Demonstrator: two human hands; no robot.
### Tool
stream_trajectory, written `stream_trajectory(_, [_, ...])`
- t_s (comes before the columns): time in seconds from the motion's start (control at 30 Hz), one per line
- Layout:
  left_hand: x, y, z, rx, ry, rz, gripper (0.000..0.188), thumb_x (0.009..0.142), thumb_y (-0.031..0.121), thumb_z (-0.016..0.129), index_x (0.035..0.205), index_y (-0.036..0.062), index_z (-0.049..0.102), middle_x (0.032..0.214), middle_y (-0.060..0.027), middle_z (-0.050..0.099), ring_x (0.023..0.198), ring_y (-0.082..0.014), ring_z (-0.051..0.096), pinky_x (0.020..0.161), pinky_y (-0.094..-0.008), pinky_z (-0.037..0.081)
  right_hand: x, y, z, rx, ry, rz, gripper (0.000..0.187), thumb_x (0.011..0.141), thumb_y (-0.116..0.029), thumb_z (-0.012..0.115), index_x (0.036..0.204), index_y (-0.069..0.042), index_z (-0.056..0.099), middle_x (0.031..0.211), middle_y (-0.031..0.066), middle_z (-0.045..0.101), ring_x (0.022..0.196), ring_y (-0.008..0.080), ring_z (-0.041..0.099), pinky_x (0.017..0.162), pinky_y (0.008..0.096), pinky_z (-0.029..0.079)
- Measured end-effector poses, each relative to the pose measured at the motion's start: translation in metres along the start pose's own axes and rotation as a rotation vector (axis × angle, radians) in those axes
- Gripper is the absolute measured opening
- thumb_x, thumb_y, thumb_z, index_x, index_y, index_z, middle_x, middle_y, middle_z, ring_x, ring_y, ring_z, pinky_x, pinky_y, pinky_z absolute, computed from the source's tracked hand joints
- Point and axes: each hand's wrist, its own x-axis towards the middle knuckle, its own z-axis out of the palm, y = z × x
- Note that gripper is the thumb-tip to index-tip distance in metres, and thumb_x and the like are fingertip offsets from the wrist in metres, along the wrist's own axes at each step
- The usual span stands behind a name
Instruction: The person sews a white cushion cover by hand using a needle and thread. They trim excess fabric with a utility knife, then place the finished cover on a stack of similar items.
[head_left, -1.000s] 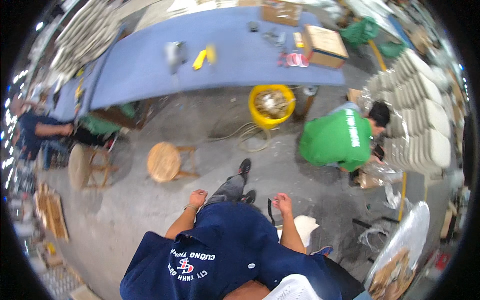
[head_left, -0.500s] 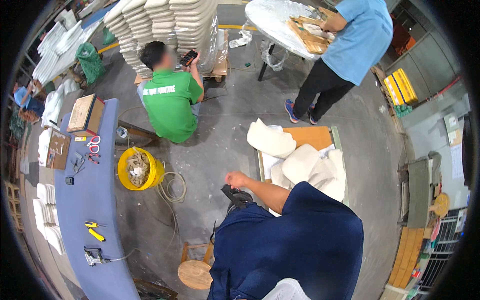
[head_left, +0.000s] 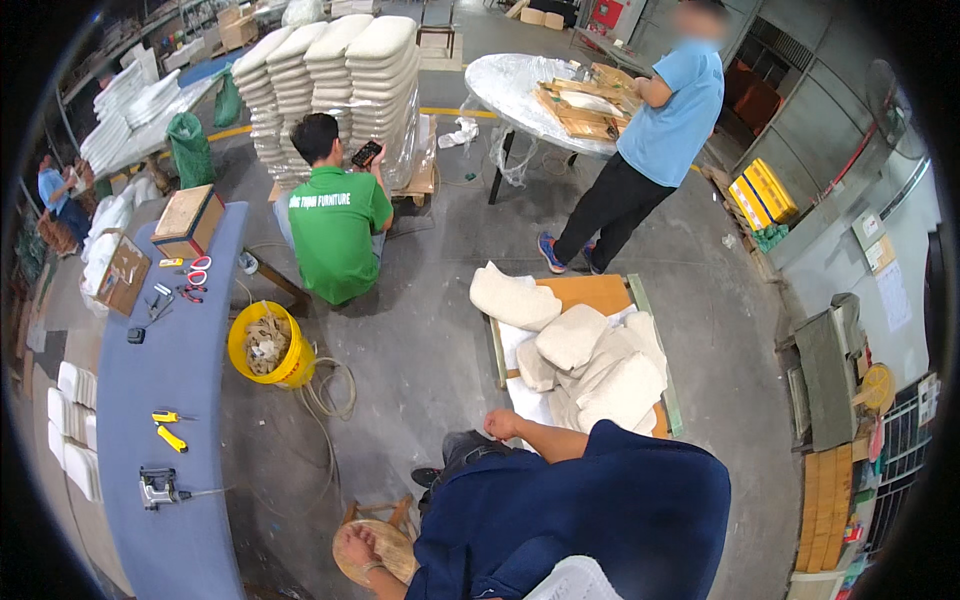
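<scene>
My left hand (head_left: pixel 360 548) is low in the picture, over the round seat of a wooden stool (head_left: pixel 385 540). Its fingers are apart and nothing shows in them; whether it touches the seat I cannot tell. My right hand (head_left: pixel 503 424) is in front of my body, above my dark trousers, with its fingers curled in and no object visible in it. Just beyond that hand several cream padded cushions (head_left: pixel 571 335) lie heaped on a low platform (head_left: pixel 585 292) with a brown board and white sheeting.
A long blue-covered table (head_left: pixel 170 370) on my left bears a staple gun (head_left: pixel 158 488), a yellow cutter (head_left: pixel 171 439) and pliers. Beside it stand a yellow bucket (head_left: pixel 290 365) of scraps and a coiled hose (head_left: pixel 345 400). Two people (head_left: pixel 335 230) are ahead, one crouching with a phone.
My left hand has come into view over the stool. My right hand has drawn back nearer my body. The view has tilted up, showing more of the room ahead.
</scene>
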Motion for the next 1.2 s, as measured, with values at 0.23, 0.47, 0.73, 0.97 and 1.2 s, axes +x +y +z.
stream_trajectory(0.23, [-0.066,-0.147,-0.002,0.590,-0.111,-0.056,0.023,0.102,0.028,0.054,0.109,0.0071,0.060,0.087,-0.0045,0.064,0.071,-0.0178,0.062,0.056,-0.0309,0.051,-0.025,-0.020,0.039,0.067,0.068,-0.158,0.016,0.090,-0.013,0.057,0.097,-0.005,0.069,0.082,0.0094,0.071,0.063,0.0188,0.069,0.057,0.0337,0.057])
stream_trajectory(0.47, [-0.120,-0.264,-0.094,0.848,-0.138,0.187,0.021,0.098,0.025,0.055,0.088,0.0083,0.063,0.070,-0.0039,0.060,0.063,-0.0185,0.060,0.050,-0.0324,0.047,-0.077,0.019,0.122,0.388,-0.081,-0.286,0.021,0.097,-0.018,0.060,0.113,-0.006,0.066,0.086,0.0088,0.070,0.073,0.0191,0.069,0.061,0.0327,0.057])
stream_trajectory(0.73, [-0.210,-0.265,-0.130,0.488,0.291,0.083,0.037,0.092,0.034,0.061,0.101,0.0011,0.074,0.097,-0.0196,0.074,0.086,-0.0329,0.071,0.079,-0.0430,0.057,-0.190,0.206,0.193,0.229,-0.141,-0.033,0.024,0.096,-0.023,0.070,0.098,0.000,0.072,0.078,0.0064,0.071,0.061,0.0139,0.062,0.056,0.0301,0.051])
stream_trajectory(0.97, [-0.282,-0.280,-0.171,0.706,0.482,0.207,0.033,0.091,0.035,0.068,0.112,0.0098,0.076,0.095,-0.0139,0.077,0.082,-0.0254,0.073,0.077,-0.0386,0.057,-0.182,0.196,0.185,-0.104,-0.378,0.005,0.020,0.096,-0.020,0.066,0.103,-0.001,0.069,0.081,0.0127,0.070,0.058,0.0220,0.065,0.048,0.0353,0.057])
stream_trajectory(1.2, [-0.307,-0.366,-0.302,0.371,0.577,-0.016,0.028,0.091,0.033,0.066,0.102,0.0092,0.076,0.095,-0.0126,0.076,0.088,-0.0256,0.072,0.084,-0.0383,0.057,-0.106,0.018,0.272,-0.083,-0.383,-0.129,0.017,0.100,-0.012,0.055,0.112,-0.001,0.059,0.090,0.0156,0.071,0.069,0.0256,0.071,0.059,0.0370,0.061])
